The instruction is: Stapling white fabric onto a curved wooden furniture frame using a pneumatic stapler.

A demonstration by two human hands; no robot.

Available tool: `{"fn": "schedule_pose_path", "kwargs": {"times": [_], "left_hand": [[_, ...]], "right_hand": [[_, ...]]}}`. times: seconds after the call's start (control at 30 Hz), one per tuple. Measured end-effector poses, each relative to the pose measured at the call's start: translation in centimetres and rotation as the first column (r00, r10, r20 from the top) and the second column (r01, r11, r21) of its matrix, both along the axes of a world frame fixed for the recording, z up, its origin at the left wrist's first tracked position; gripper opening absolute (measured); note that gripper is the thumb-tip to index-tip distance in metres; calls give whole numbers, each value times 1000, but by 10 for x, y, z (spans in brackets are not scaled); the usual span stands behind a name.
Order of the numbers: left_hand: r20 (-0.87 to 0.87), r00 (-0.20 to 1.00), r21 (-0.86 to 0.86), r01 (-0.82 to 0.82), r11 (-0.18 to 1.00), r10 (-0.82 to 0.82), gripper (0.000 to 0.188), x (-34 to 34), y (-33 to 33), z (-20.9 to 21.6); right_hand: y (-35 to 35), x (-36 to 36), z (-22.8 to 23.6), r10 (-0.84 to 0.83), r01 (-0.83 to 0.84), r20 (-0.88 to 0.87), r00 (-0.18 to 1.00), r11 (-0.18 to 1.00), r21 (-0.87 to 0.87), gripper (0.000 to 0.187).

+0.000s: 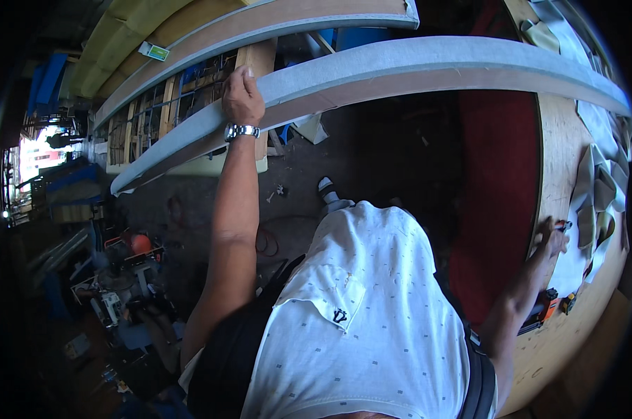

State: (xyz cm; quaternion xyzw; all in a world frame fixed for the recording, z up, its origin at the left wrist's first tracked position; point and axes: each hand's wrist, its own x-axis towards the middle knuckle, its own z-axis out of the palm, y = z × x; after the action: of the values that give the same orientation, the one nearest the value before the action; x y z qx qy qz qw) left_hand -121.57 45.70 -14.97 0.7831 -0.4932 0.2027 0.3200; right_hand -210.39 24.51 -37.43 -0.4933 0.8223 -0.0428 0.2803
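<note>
My left hand [244,96] is closed over the edge of a long, narrow board [413,63] edged with light grey fabric, and a metal-band watch is on that wrist. The board spans the view from lower left to upper right, its far right end over a wooden worktable [556,153]. At the right, my right hand [553,241] is above the table with its fingers bent around a small red-and-dark object [563,225], whose kind I cannot make out. Below that hand lies an orange-and-black tool [548,305], partly hidden by my forearm.
Crumpled strips of pale fabric [598,188] lie along the table's right side. A second fabric-edged board [295,24] rests on a wooden frame at the top, with a small green-and-white box [154,51]. Red cloth [494,209] hangs beside the table. Tools and clutter [131,279] fill the lower left.
</note>
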Motion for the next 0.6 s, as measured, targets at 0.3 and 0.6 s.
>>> {"fn": "schedule_pose_path", "kwargs": {"times": [0.3, 0.6], "left_hand": [[83, 993, 29, -84, 996, 81, 31, 18, 6, -6], [-157, 983, 205, -58, 977, 91, 40, 86, 73, 0]], "right_hand": [[119, -38, 61, -249, 277, 562, 789, 960, 36, 49], [228, 376, 185, 196, 124, 975, 101, 970, -208, 42]]}}
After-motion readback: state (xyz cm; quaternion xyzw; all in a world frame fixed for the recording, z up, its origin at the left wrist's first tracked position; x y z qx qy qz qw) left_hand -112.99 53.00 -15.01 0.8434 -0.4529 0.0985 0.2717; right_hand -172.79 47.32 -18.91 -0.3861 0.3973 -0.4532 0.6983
